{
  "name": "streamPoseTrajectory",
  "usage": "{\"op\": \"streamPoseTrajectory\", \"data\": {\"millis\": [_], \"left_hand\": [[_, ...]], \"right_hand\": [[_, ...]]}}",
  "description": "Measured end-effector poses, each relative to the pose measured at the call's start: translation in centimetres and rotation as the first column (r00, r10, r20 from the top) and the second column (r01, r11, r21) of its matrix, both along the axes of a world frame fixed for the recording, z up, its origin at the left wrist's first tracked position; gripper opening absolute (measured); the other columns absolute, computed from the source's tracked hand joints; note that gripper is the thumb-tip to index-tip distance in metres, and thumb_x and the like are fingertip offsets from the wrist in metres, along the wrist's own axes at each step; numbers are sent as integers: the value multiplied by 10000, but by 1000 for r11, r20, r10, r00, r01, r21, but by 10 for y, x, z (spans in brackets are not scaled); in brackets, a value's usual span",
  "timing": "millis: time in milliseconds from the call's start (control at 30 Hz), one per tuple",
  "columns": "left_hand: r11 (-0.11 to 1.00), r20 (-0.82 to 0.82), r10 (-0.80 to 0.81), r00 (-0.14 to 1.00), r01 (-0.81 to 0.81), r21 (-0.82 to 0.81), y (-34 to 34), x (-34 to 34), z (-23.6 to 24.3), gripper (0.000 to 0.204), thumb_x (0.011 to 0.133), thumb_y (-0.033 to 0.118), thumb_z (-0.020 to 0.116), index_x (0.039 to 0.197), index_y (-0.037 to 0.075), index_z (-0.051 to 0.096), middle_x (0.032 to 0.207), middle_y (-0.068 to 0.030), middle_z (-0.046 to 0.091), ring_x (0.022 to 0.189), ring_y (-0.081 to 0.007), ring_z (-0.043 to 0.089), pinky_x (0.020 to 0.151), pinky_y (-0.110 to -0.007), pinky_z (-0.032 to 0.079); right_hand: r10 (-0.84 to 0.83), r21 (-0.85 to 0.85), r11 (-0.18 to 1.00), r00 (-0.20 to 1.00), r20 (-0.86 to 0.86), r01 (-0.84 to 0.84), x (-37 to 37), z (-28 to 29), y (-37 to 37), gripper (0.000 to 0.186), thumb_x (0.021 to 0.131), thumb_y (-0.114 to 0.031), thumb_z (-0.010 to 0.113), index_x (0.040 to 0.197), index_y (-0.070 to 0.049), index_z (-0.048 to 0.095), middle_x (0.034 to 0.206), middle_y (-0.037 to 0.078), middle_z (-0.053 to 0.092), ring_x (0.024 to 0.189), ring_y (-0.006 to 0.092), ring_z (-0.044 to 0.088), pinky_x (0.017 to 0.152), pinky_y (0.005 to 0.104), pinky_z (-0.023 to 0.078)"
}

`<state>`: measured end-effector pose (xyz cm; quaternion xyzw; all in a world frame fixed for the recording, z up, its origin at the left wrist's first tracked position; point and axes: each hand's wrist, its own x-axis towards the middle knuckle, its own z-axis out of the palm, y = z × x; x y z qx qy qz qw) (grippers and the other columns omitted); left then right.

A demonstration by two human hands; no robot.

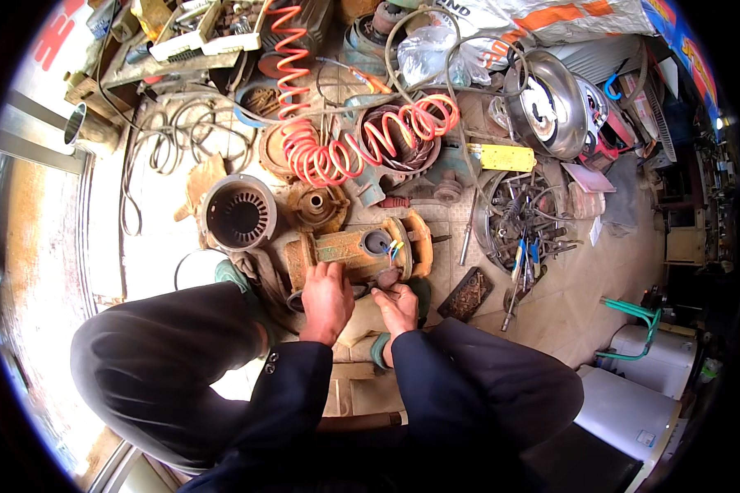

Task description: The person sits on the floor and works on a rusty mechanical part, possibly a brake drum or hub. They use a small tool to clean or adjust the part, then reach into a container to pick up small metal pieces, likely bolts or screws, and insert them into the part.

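Observation:
A worn orange and green motor housing [337, 253] lies on its side on the floor between my feet. Short wires with blue and yellow ends [395, 248] stick up beside the round opening [376, 241] in its side. My left hand [327, 302] is at the housing's near side, fingers bent down and closed; their tips and anything in them are hidden. A small, rounded brown part [387, 278] is pinched in my right hand [400, 309], just below the wires. A dark, curved piece [359, 291] shows between my hands.
Beyond the housing sit a hollow grey cylinder [239, 213], a rusty flange [316, 205] and a coiled red hose [329, 160]. To the right are a round pan of tools [501, 215], a small dark tray [466, 294] and white boxes [625, 411]. A cloth [259, 279] lies by my left foot.

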<state>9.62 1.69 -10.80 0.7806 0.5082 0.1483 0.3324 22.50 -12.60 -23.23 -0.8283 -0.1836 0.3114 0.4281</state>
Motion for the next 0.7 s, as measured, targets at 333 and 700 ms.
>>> {"op": "streamPoseTrajectory", "data": {"millis": [333, 700], "left_hand": [[986, -343, -120, 931, 151, 65, -9, -6, 1, 161, 758, 142, 723, 910, 92, 710, 963, -92, 708, 1029, -324, 616, 846, -475, 469], [959, -432, -284, 856, 256, -124, -25, -11, -5, 127, 766, 164, 694, 843, 96, 769, 950, -138, 732, 957, -336, 701, 819, -471, 512]], "right_hand": [[-32, 97, 995, 999, 41, 28, -4, -3, 15, 282, 824, -42, 848, 1033, 39, 679, 1022, 112, 738, 917, 163, 691, 841, 317, 554], [-67, 153, 985, 997, -47, 74, -6, 8, 9, 358, 765, -123, 892, 910, -21, 581, 839, 125, 614, 778, 299, 597, 752, 423, 501]]}}
